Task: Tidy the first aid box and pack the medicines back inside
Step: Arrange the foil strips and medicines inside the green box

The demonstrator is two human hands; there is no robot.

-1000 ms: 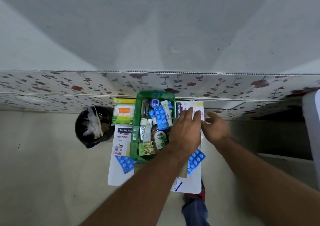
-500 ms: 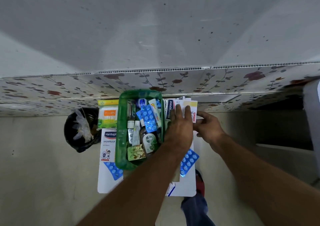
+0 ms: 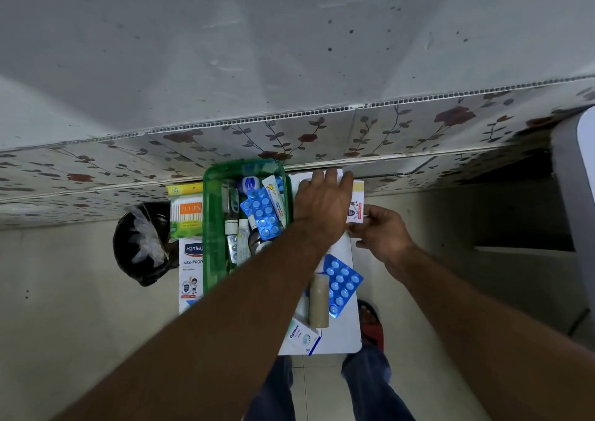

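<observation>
A green plastic first aid box [image 3: 212, 227] stands on a small white table [image 3: 352, 333], filled with tubes, small bottles and a blue blister strip [image 3: 262, 214]. Right of it lies a white plaster box [image 3: 357, 201]. My left hand [image 3: 322, 201] covers the plaster box from above, fingers reaching over its far edge. My right hand [image 3: 383, 232] pinches its near right corner. On the table nearer me lie another blue blister strip [image 3: 343, 283], a beige roll [image 3: 318, 304] and a small white Optibex carton [image 3: 302, 337].
Left of the green box lie a cotton buds pack [image 3: 186, 214] and a Hansaplast box [image 3: 191, 269]. A black bin [image 3: 141, 246] with a plastic liner stands on the floor further left. A floral-tiled wall rises behind. A white fixture [image 3: 576, 195] stands at right.
My left hand has slid further over the plaster box. My right hand has closed in on the box's near right corner. The view has shifted a little.
</observation>
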